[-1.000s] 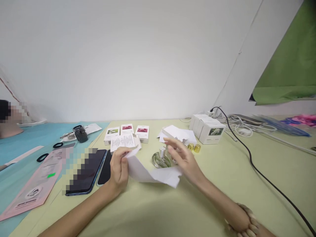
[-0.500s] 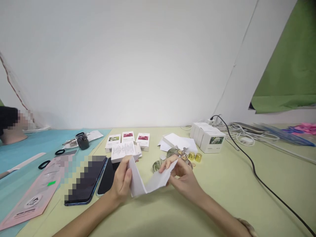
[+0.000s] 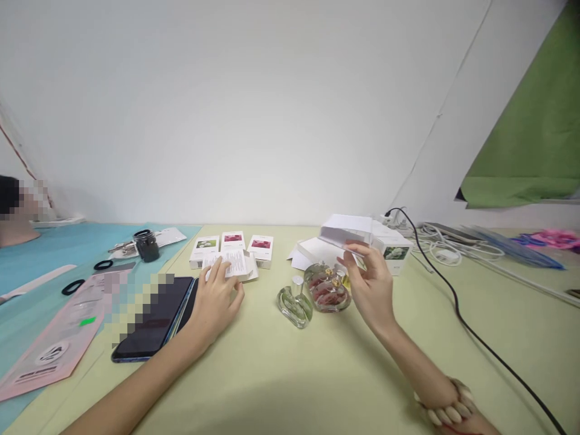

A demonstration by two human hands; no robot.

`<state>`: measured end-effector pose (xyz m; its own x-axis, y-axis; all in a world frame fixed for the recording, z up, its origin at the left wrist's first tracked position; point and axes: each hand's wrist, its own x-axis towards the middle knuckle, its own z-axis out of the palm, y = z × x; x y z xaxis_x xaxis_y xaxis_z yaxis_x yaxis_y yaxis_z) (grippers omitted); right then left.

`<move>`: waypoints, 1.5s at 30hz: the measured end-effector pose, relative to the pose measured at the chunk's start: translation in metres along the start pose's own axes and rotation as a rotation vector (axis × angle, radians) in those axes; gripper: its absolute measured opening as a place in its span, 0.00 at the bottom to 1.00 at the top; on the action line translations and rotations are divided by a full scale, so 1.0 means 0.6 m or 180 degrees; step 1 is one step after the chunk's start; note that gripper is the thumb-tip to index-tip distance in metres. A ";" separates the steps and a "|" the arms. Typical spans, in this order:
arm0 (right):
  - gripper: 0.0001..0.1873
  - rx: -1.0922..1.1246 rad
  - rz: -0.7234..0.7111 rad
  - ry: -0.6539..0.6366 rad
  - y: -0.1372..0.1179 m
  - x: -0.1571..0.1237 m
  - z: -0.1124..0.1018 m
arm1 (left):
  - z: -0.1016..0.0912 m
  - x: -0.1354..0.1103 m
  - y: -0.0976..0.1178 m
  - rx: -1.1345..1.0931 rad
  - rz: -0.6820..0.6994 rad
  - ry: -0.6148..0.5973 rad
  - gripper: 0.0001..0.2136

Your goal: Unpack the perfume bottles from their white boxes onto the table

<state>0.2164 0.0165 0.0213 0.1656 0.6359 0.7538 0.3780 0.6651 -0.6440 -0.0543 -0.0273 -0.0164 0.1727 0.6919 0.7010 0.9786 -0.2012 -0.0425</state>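
Note:
My right hand [image 3: 370,284] is raised above the table and pinches a folded white paper [image 3: 347,229] by its near edge. My left hand [image 3: 214,297] lies on the table with its fingers spread, their tips on a small white box with printed text [image 3: 229,263]. Between my hands stand two glass perfume bottles, a greenish one [image 3: 295,304] and a pinkish one [image 3: 327,289]. Three small boxes with flower pictures [image 3: 232,244] lie in a row behind the left hand.
Two dark phones [image 3: 154,315] lie left of my left hand. Beside them are a pink packet [image 3: 54,344], a black jar [image 3: 147,244] and black rings on a blue cloth [image 3: 54,254]. White boxes [image 3: 395,249] stand at back right. A black cable [image 3: 471,326] crosses the right side.
The white sheet, held by both hands a second ago, is now folded and lifted to the right in my right hand alone. My left hand let go and moved forward onto the printed box.

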 end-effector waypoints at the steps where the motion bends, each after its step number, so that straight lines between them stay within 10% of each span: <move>1: 0.10 -0.0262 -0.0048 0.0012 0.013 0.006 -0.004 | 0.005 -0.003 -0.002 0.0087 -0.0030 -0.0066 0.10; 15: 0.21 -0.1491 -0.0032 -0.0616 0.143 0.032 -0.048 | 0.012 -0.010 -0.002 0.0070 0.0083 -0.0407 0.16; 20: 0.17 -0.1264 -0.0182 -0.0153 0.101 0.032 -0.040 | -0.005 -0.007 0.019 -0.0226 0.1101 -0.0483 0.17; 24: 0.10 -0.1032 -0.0744 -0.0272 0.042 0.017 -0.020 | 0.004 -0.012 0.020 0.0241 0.0523 -0.0261 0.17; 30: 0.16 -0.1320 -0.1337 -0.1692 0.006 -0.029 0.011 | 0.014 -0.014 0.002 0.0305 -0.0174 -0.0625 0.19; 37: 0.22 -0.1286 -0.1185 -0.2086 -0.008 -0.039 0.016 | -0.004 -0.014 0.026 -0.0656 0.0537 -0.0789 0.18; 45: 0.27 -0.0956 -0.0659 -0.2364 -0.008 -0.050 0.021 | 0.003 -0.009 0.021 -0.0608 0.0062 -0.1084 0.18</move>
<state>0.1981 -0.0010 0.0002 -0.5393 0.6752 0.5032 0.5796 0.7311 -0.3599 -0.0427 -0.0323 -0.0222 0.2497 0.8707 0.4237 0.9419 -0.3200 0.1024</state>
